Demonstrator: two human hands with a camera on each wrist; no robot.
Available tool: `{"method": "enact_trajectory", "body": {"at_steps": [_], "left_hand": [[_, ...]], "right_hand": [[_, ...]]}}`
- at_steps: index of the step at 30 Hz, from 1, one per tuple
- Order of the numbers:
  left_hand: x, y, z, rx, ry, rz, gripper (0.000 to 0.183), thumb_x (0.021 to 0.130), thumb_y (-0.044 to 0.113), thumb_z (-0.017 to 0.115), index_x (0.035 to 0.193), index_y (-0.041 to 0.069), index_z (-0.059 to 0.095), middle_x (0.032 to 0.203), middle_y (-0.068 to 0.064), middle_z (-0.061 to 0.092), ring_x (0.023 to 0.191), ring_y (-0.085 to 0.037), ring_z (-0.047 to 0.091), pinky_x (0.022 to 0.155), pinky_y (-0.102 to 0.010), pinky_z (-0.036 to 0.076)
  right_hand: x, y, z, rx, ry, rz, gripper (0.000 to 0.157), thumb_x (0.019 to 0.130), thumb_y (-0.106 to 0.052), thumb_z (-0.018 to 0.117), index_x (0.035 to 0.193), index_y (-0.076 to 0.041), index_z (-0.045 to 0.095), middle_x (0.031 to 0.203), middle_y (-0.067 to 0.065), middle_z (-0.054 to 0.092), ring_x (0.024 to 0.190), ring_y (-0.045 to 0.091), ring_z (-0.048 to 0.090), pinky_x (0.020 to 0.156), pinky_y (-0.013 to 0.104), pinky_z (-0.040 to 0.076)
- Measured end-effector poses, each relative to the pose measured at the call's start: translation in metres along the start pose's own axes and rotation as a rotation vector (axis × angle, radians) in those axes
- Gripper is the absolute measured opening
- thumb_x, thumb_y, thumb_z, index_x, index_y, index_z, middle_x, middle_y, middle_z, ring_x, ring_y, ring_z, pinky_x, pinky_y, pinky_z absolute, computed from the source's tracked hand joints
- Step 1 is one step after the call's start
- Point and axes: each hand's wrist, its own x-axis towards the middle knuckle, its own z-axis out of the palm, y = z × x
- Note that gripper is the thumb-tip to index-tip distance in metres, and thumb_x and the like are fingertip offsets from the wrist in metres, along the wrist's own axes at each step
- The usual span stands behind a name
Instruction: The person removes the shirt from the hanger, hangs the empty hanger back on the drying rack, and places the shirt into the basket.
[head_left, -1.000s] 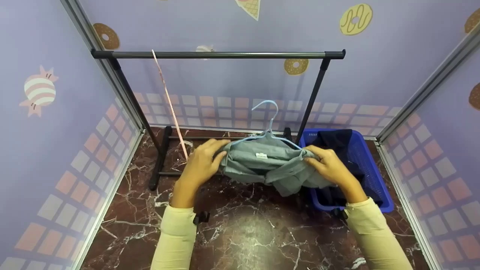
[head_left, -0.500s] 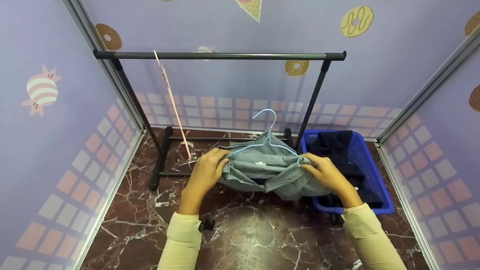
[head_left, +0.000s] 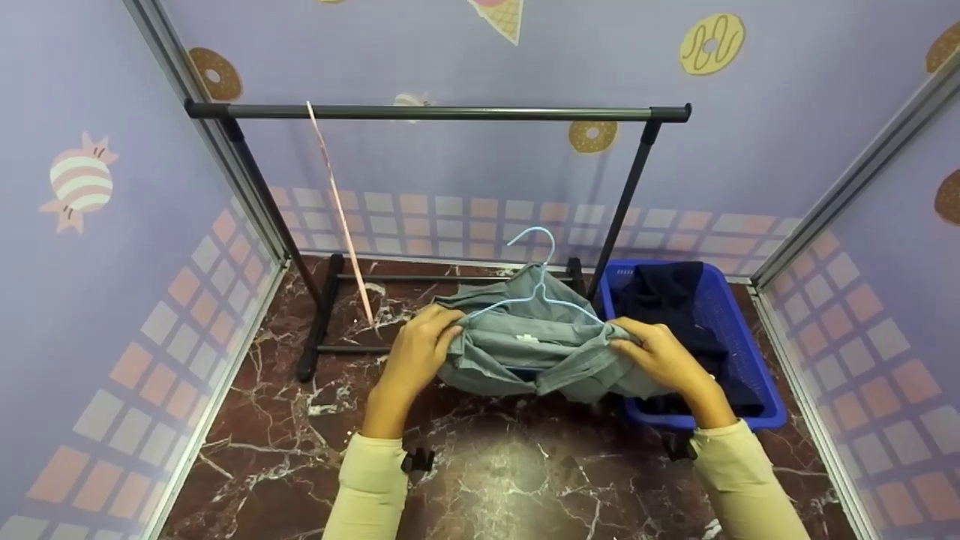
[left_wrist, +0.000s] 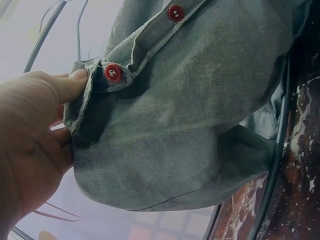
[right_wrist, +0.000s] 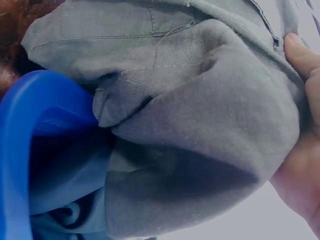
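A grey-green shirt [head_left: 540, 375] hangs gathered between my hands, its neck opening and white label facing up. A light blue hanger [head_left: 550, 247] sits in it, hook upright above the cloth, its arms sloping down towards both hands. My left hand [head_left: 420, 351] pinches the shirt at the left, where the left wrist view shows thumb and fingers on the front edge beside a red button [left_wrist: 113, 73]. On the other side, my right hand [head_left: 664, 358] pinches the cloth near the hanger's right end. In the right wrist view, folded fabric [right_wrist: 200, 110] fills most of the frame.
A black garment rack [head_left: 450, 112] stands behind the shirt, a pink hanger [head_left: 341, 210] hanging edge-on at its left. To the right, a blue basket [head_left: 739, 337] holds dark clothes [head_left: 664, 300]. Patterned walls enclose the dark marbled floor [head_left: 495, 472] on several sides.
The shirt and blue hanger have come down a little, and the hanger's arms show more. My left hand has moved slightly down and right. Both hands keep their grip on the shirt.
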Motion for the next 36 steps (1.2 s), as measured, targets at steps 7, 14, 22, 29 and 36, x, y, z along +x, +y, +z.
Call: {"method": "enact_trajectory", "body": {"at_steps": [7, 14, 22, 29, 36], "left_hand": [[-0.002, -0.001, 0.003, -0.02, 0.02, 0.015, 0.016, 0.094, 0.012, 0.072, 0.108, 0.005, 0.077, 0.092, -0.009, 0.07, 0.081, -0.024, 0.066, 0.076, -0.041, 0.057], [-0.002, 0.001, 0.004, -0.031, 0.044, 0.04, 0.016, 0.094, 0.013, 0.073, 0.106, 0.004, 0.079, 0.085, -0.008, 0.069, 0.072, -0.022, 0.061, 0.069, -0.038, 0.055], [0.003, 0.005, 0.005, -0.04, 0.071, 0.055, 0.015, 0.093, 0.011, 0.074, 0.104, 0.004, 0.08, 0.082, -0.008, 0.069, 0.068, -0.02, 0.059, 0.065, -0.036, 0.053], [0.008, 0.009, 0.006, -0.047, 0.092, 0.075, 0.015, 0.092, 0.009, 0.074, 0.104, 0.002, 0.08, 0.084, -0.008, 0.072, 0.069, -0.021, 0.062, 0.065, -0.036, 0.054], [0.014, 0.014, 0.008, -0.071, 0.072, 0.072, 0.016, 0.093, 0.01, 0.073, 0.106, 0.004, 0.08, 0.088, -0.007, 0.075, 0.075, -0.021, 0.067, 0.069, -0.037, 0.055]], "right_hand": [[-0.005, 0.003, 0.003, 0.02, 0.009, 0.007, 0.019, 0.095, -0.005, 0.071, 0.112, -0.013, 0.075, 0.098, -0.003, 0.076, 0.086, 0.005, 0.066, 0.08, 0.013, 0.051], [-0.005, 0.003, 0.001, 0.038, 0.015, -0.001, 0.021, 0.094, -0.004, 0.072, 0.112, -0.013, 0.075, 0.098, -0.003, 0.076, 0.086, 0.005, 0.066, 0.08, 0.011, 0.05], [-0.003, 0.004, -0.002, 0.024, 0.02, -0.008, 0.016, 0.095, -0.005, 0.071, 0.109, -0.012, 0.075, 0.095, 0.002, 0.076, 0.084, 0.005, 0.065, 0.078, 0.011, 0.049], [-0.004, 0.001, -0.006, 0.019, 0.025, -0.012, 0.015, 0.095, -0.006, 0.07, 0.109, -0.012, 0.074, 0.093, 0.002, 0.075, 0.081, 0.006, 0.064, 0.075, 0.013, 0.049], [-0.006, -0.002, -0.007, 0.018, 0.03, -0.006, 0.016, 0.096, -0.006, 0.07, 0.109, -0.013, 0.074, 0.093, 0.002, 0.075, 0.08, 0.006, 0.064, 0.074, 0.013, 0.049]]}}
